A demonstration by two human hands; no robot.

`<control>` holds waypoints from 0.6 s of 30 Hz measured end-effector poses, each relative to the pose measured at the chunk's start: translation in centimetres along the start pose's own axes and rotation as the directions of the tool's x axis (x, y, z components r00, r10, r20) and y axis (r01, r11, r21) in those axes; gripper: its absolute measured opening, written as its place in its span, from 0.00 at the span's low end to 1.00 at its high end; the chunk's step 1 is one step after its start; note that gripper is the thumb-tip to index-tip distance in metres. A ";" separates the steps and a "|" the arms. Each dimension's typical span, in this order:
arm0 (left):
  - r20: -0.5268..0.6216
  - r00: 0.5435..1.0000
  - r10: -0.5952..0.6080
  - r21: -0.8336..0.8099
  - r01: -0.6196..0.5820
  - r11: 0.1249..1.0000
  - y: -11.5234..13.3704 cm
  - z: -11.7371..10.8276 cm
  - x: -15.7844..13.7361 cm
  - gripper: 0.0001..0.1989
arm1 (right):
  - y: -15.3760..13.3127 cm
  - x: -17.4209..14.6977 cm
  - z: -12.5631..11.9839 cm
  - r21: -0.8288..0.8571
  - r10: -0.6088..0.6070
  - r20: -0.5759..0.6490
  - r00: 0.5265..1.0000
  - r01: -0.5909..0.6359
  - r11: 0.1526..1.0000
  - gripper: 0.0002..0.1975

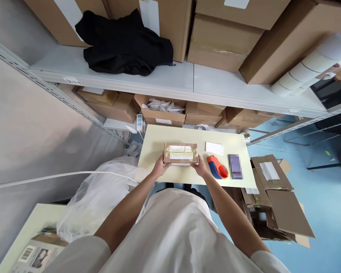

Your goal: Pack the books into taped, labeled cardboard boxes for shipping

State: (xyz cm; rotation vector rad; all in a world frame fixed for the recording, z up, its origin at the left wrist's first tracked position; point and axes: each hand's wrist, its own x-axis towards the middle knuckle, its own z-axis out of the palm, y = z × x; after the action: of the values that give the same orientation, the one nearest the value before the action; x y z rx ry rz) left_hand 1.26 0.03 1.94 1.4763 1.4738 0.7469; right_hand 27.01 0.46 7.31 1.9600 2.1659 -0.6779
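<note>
A small cardboard box [181, 160] with clear tape and white labels on its top is held between my two hands over the pale yellow table [156, 134]. My left hand [160, 167] grips its left end near the front corner. At the opposite end, my right hand [199, 167] closes on the right front corner. Right of that hand lies a red and blue tape dispenser [215, 167]. A white card or label stack [214, 148] sits behind the dispenser, and a blurred purple rectangular item [235, 167] is farther right.
Behind the table rises a grey shelf [182, 81] with large cartons, a black garment [125, 45] and white rolls [307, 70]. Flattened cardboard boxes [287, 204] pile on the floor at right. Clear plastic wrap [93, 193] bulges at left, near a second table [22, 227].
</note>
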 end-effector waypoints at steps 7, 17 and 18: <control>-0.132 0.986 -0.103 -0.091 0.092 0.992 2.8 -0.6 2.5 0.24 | 1.7 1.4 -0.1 0.807 0.217 -0.131 0.967 -0.022 0.590 0.24; -0.081 0.964 -0.254 -0.128 0.242 0.962 3.1 0.8 4.2 0.19 | 2.3 3.1 -0.8 0.862 0.382 0.014 0.924 -0.205 0.464 0.23; -0.088 0.963 -0.253 -0.124 0.242 0.962 3.1 0.9 4.3 0.19 | 2.5 3.2 -0.9 0.876 0.351 0.019 0.936 -0.185 0.445 0.22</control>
State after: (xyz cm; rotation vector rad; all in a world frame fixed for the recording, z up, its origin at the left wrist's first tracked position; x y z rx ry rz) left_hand 3.91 4.46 3.62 1.1569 1.6316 0.7477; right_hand 29.12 3.84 6.27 2.8099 1.5554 -1.9014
